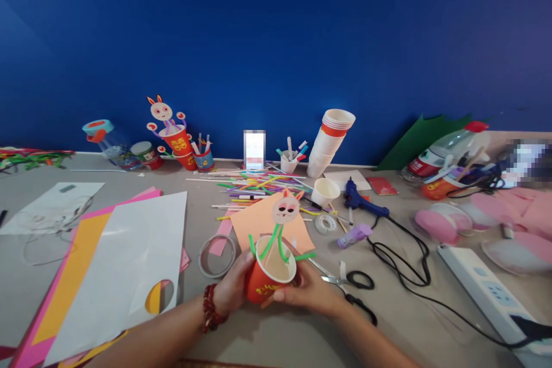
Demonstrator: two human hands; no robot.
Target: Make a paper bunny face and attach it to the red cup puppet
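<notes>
Between my two hands I hold a red paper cup (264, 287) with yellow print, its white mouth tilted toward me. Green pipe cleaners (281, 244) rise from inside it and stick out at both sides. On top of them sits a round paper rabbit face (286, 210) with pink ears. My left hand (237, 282), a red bead bracelet on its wrist, wraps the cup's left side. My right hand (313, 290) closes round its right side, the thumb across the front. A peach paper sheet (245, 219) lies just behind the cup.
Black-handled scissors (360, 280) lie right of my hands, with a purple glue stick (354, 236), tape roll (325, 223) and blue glue gun (362, 201) beyond. A grey tape roll (202, 257) and white paper (129, 253) are left. Stacked cups (330, 144) stand behind; a power strip (478, 287) is right.
</notes>
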